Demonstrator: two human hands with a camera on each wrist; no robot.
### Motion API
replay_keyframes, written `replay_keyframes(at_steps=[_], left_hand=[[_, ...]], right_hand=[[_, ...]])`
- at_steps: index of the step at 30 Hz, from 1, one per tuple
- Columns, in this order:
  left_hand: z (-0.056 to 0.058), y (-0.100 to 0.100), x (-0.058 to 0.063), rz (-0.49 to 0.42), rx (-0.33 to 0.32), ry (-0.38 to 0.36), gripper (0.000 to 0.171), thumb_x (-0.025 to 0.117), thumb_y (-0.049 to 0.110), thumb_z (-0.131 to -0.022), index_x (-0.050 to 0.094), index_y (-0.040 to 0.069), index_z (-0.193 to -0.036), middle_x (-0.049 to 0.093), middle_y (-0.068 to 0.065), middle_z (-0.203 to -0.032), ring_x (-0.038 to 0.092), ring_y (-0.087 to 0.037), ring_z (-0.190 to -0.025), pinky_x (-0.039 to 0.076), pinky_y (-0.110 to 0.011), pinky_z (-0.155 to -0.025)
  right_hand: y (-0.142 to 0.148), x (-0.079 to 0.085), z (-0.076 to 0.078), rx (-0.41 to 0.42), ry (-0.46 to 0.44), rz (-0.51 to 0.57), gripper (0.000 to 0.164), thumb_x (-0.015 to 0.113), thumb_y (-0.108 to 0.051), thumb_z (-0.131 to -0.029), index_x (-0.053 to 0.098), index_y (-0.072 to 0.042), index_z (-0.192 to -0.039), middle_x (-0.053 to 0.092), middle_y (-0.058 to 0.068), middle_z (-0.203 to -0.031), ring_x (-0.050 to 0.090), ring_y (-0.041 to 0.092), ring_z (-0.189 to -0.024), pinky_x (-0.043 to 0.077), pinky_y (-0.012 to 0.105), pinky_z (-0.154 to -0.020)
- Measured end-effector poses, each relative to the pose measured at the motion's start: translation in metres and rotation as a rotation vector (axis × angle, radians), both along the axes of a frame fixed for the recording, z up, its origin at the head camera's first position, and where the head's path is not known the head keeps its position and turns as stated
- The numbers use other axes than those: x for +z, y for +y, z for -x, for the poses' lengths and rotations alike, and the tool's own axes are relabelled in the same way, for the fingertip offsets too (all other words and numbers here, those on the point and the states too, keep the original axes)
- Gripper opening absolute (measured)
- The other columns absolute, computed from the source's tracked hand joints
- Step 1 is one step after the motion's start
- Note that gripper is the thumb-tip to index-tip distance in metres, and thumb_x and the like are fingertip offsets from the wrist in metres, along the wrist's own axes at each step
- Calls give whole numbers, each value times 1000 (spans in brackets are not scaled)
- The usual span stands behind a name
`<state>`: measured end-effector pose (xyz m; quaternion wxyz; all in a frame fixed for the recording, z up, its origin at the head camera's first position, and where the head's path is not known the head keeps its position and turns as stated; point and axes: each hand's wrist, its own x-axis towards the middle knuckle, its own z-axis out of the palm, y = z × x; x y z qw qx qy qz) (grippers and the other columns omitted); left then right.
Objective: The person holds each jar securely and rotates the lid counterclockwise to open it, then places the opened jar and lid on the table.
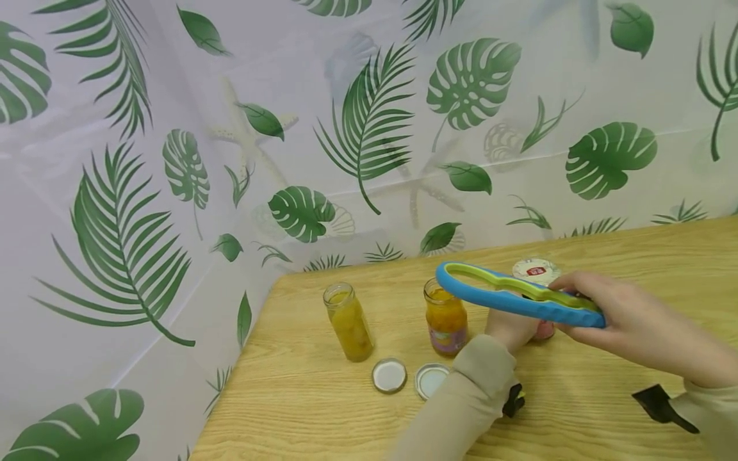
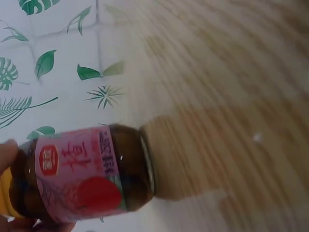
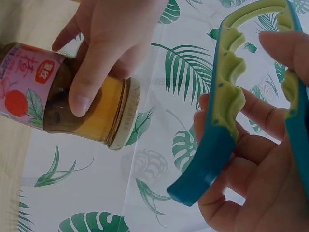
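My left hand (image 1: 513, 328) grips the upper part of a glass jar (image 2: 79, 174) with a pink label, dark fruit and amber liquid. In the right wrist view, the thumb of that hand lies across the glass just below the jar's pale lid (image 3: 125, 113), which is on. My right hand (image 1: 625, 317) holds a blue and yellow-green jar opener (image 1: 501, 299) by its handle end. The opener's scalloped inner edges show in the right wrist view, its two arms spread apart. Its looped end points left, above the table and apart from the lid.
An open jar of orange fruit (image 1: 446, 320) stands left of my hands. Farther left stands a taller open jar of yellow fruit (image 1: 352, 326). Two loose lids, one small (image 1: 389, 376) and one larger (image 1: 431, 381), lie in front on the wooden table (image 1: 288, 397). A leaf-patterned sheet (image 1: 369, 224) hangs behind.
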<state>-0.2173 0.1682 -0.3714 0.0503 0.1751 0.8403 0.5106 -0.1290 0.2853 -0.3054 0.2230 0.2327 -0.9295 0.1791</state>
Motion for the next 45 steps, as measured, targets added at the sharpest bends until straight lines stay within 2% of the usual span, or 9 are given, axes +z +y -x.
replay_keyframes(at_steps=[4, 6, 9, 14, 17, 23, 30, 39, 45], left_hand=[[0, -10, -1, 122, -139, 172, 27, 70, 26, -77, 63, 14, -100, 59, 13, -89, 50, 3, -81, 41, -11, -70], [-2, -16, -1, 122, -225, 197, 31, 70, 28, -75, 62, 14, -101, 58, 13, -90, 50, 4, -80, 40, -10, -70], [-4, -26, 1, 153, -377, 312, 35, 69, 29, -76, 59, 14, -106, 57, 13, -96, 49, 7, -86, 37, -7, -75], [-17, -48, 4, 97, -545, 330, 56, 68, 22, -77, 42, 18, -126, 47, 14, -118, 40, 8, -105, 31, -9, -88], [-26, -64, 6, 108, -577, 275, 64, 69, 20, -76, 35, 21, -131, 43, 15, -123, 38, 7, -109, 31, -12, -90], [-39, -93, 11, 152, -610, 171, 54, 71, 20, -75, 47, 19, -123, 50, 16, -116, 44, 7, -103, 35, -11, -85], [-44, -126, 12, 115, -609, 126, 52, 71, 18, -75, 48, 20, -122, 51, 15, -114, 47, 2, -99, 42, -17, -75], [-44, -150, 13, 80, -601, 114, 51, 74, 15, -73, 50, 19, -118, 53, 14, -109, 48, 2, -95, 43, -18, -76], [-46, -158, 10, 70, -567, 89, 46, 74, 16, -72, 54, 17, -114, 56, 14, -104, 50, 2, -90, 45, -18, -70]], right_hand=[[1, -1, 0, 4, 22, -7, 47, 77, -8, -65, 54, -11, -105, 54, -5, -90, 44, 3, -69, 40, 24, -54], [1, -1, 1, 10, 42, -12, 49, 77, -9, -64, 54, -11, -106, 56, -4, -93, 46, 4, -72, 41, 25, -56], [1, -1, 1, 13, 47, -16, 50, 78, -12, -64, 54, -11, -107, 57, -3, -95, 47, 4, -73, 42, 26, -57], [-1, -1, 0, 2, 57, -16, 50, 80, -16, -62, 55, -12, -105, 57, -4, -93, 48, 4, -72, 43, 26, -56], [-1, -2, 1, -2, 58, -21, 51, 80, -16, -61, 55, -11, -106, 58, -2, -95, 49, 6, -74, 44, 27, -56], [-2, -2, 0, -2, 74, -32, 54, 81, -15, -59, 56, -7, -106, 59, 2, -97, 54, 16, -81, 46, 35, -62], [-7, 0, -2, -21, 55, -46, 60, 83, -18, -53, 58, -2, -106, 59, 7, -94, 56, 23, -80, 47, 41, -61], [-14, -1, 1, 5, 144, -84, 58, 84, -21, -47, 59, -8, -98, 56, -5, -86, 51, 10, -72, 45, 33, -57], [-18, -6, -1, 27, 116, -71, 53, 82, -17, -51, 56, -10, -96, 52, -9, -86, 44, 3, -70, 43, 25, -56]])
